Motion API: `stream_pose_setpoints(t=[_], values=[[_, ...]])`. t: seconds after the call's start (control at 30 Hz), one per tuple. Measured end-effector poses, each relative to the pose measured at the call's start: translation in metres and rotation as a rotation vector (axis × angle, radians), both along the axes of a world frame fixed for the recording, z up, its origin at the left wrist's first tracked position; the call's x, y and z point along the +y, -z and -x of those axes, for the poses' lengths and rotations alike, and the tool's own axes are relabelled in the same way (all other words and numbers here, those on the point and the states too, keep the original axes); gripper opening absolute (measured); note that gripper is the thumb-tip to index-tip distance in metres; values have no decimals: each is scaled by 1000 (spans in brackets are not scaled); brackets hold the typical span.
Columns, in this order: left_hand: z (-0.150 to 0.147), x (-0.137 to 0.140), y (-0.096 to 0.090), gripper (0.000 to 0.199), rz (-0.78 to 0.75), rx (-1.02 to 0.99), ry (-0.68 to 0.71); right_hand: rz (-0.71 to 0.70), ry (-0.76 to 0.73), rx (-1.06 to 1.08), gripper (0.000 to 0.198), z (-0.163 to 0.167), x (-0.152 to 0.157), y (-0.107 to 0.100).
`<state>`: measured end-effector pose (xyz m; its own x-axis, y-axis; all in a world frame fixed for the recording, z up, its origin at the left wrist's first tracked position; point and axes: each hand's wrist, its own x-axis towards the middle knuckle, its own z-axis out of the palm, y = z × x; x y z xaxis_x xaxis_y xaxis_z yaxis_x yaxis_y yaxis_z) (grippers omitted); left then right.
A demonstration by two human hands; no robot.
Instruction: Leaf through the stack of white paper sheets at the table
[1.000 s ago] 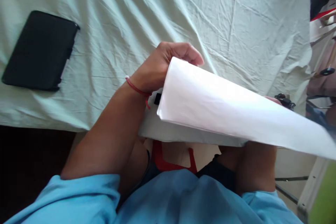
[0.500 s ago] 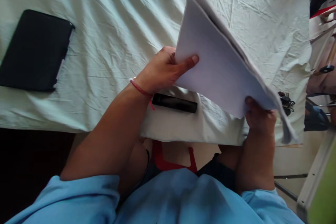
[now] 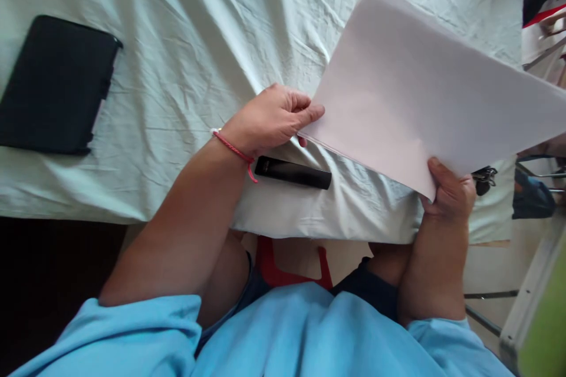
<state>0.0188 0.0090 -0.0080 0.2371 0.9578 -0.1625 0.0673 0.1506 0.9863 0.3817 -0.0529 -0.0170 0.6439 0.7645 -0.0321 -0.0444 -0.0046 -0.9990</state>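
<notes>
Both my hands hold a stack of white paper (image 3: 411,82) above the cloth. My left hand (image 3: 278,118) pinches its lower left corner, thumb on top and fingers beneath. On the near edge, toward the right, my right hand (image 3: 451,188) grips with the thumb on the upper face; its other fingers are mostly hidden underneath. The sheets lie nearly flat and look blank, with the near right corner by my right hand bent down. Just below my left hand a slim black case-like object (image 3: 292,172) rests on the cloth.
A black tablet-like case (image 3: 57,85) lies at the left on the pale green tablecloth (image 3: 190,59). Keys (image 3: 485,178) sit beyond my right hand, partly covered. A red stool (image 3: 283,271) shows under the table edge. Metal-framed furniture stands at the right.
The paper stack has opened out from a folded, tilted position to nearly flat, its far side swinging right. My right hand has shifted slightly right; my left hand stays at the corner.
</notes>
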Motion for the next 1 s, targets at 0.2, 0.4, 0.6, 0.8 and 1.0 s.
stream_pose_setpoints(t=[0.2, 0.4, 0.6, 0.8, 1.0], values=[[1, -1, -9, 47, 20, -24, 168, -42, 28, 2, 63, 1, 1, -2], [1, -4, -12, 47, 68, -150, 174, -60, 16, -4, 57, -1, -1, -3], [-6, -8, -13, 57, 195, -298, 301, -120, -16, 24, 60, -3, -2, -1], [-5, -10, -21, 63, 161, -171, 354, -109, -71, 23, 56, -3, -1, 3], [-1, -8, -33, 50, 115, 87, 411, -133, -93, 9, 55, -5, -1, 4]])
